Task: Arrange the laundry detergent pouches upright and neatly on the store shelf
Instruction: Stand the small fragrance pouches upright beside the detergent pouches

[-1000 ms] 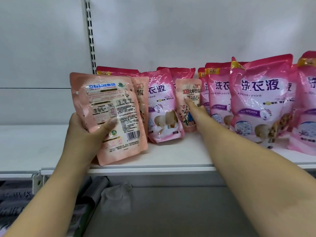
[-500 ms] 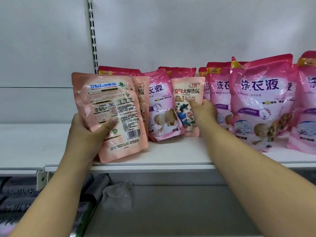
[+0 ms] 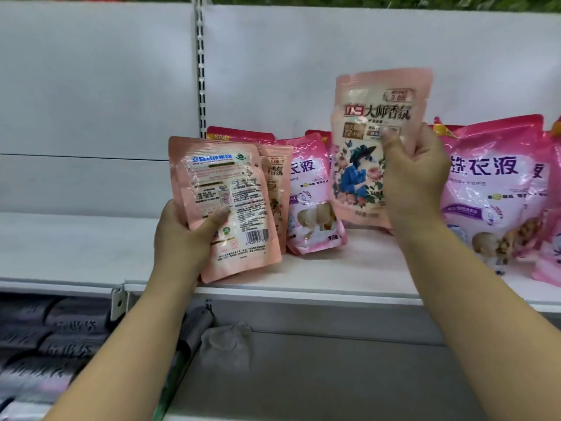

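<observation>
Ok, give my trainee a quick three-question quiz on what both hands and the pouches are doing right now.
1. True or false: the right hand holds the peach pouch with the flower picture lifted clear of the shelf.
2. Which side of the pouch in the left hand faces the camera? A) front picture B) back with barcode
3. Fill in: the big pink pouches stand to the ___ of the lifted one.

Key: 1 true; 2 B, the barcode pouch shows its back; 3 right.
</observation>
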